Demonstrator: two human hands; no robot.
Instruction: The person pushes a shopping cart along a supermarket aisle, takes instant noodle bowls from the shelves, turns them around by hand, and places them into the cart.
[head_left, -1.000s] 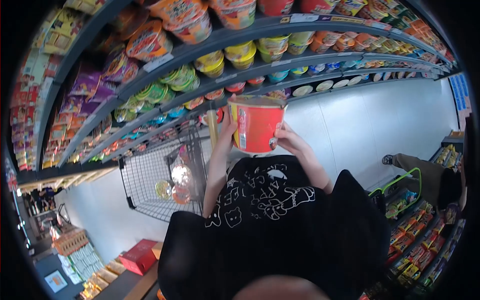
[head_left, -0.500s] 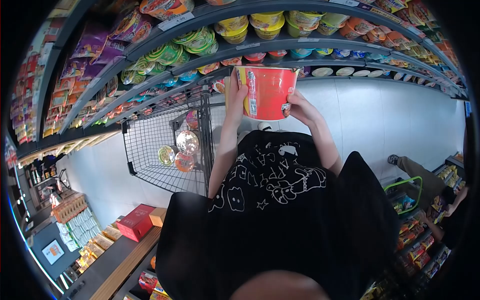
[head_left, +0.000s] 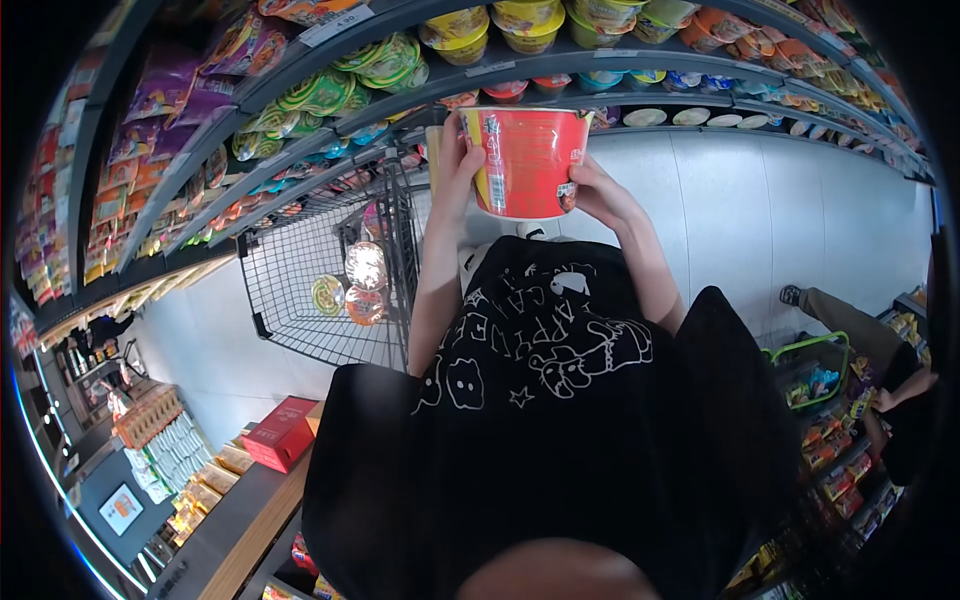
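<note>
A large red instant noodle tub [head_left: 535,165] with a yellow side panel and a barcode is held up between both hands in front of the shelves. My left hand [head_left: 458,165] wraps its left side, the thumb lying on the front near the yellow panel. My right hand [head_left: 603,195] grips the lower right side, fingers partly hidden behind the tub. A pale yellow upright thing [head_left: 434,160] shows just left of my left hand; I cannot tell what it is.
To the left stands a wire shopping cart [head_left: 290,280] with several round noodle tubs [head_left: 365,305] in it. Shelves of noodle tubs [head_left: 530,25] run ahead. A red box [head_left: 281,432] sits on a counter at lower left. At right, another person [head_left: 895,400] is by a green-handled basket [head_left: 812,375].
The tub and both hands sit slightly higher and further left in view, still gripped the same way. The other person's hand at right has moved among the packets.
</note>
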